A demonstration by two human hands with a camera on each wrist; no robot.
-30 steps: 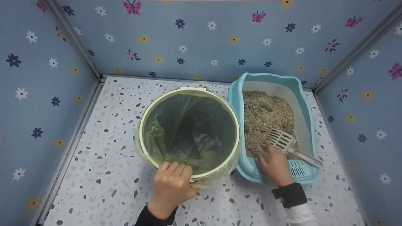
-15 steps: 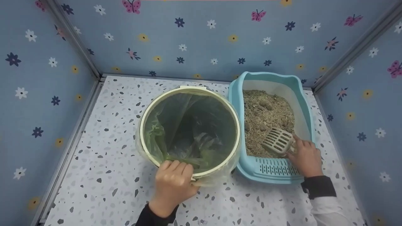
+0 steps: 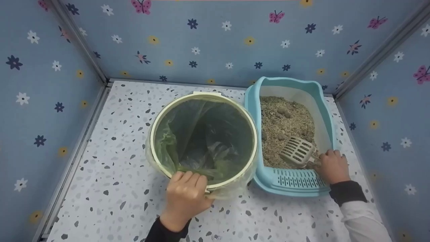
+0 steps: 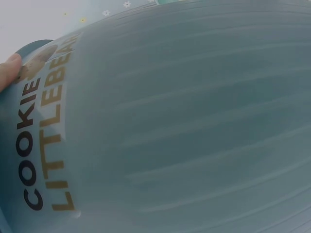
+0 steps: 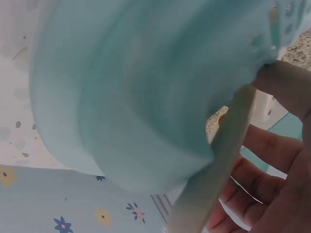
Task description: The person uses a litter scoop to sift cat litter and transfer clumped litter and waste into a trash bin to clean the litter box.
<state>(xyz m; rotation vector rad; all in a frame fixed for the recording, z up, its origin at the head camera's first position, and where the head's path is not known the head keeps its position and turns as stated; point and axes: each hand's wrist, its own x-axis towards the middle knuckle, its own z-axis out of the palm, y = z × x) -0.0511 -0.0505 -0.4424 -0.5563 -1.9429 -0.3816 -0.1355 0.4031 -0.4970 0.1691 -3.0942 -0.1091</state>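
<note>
Two hands were at work on the speckled table (image 3: 111, 188), one on each vessel. At the left, the left hand (image 3: 185, 198) clutched the near rim of the round bin (image 3: 203, 97), its fingers hooked over the cream edge and onto the green plastic liner (image 3: 201, 141); the left wrist view showed only the bin's ribbed, bluish wall and gold and dark lettering, with a fingertip at the edge. Touching the bin on its right stood the pale blue litter tray (image 3: 292, 183) — a smooth plastic tub with a slotted ledge at the near end — filled with coarse, grainy, tan litter (image 3: 285, 121) holding a few darker clumps. The slotted, cream scoop (image 3: 297, 151) lay on the litter at the near right of the tray, and the right hand (image 3: 334, 166) had its fingers curled round the handle, as the right wrist view confirmed. To scoop well, I judge the hand should slide the blade flat and shallow under a clump, lift slowly and shake gently so loose grains fall through — and the bin should be held steady against the tray.
</note>
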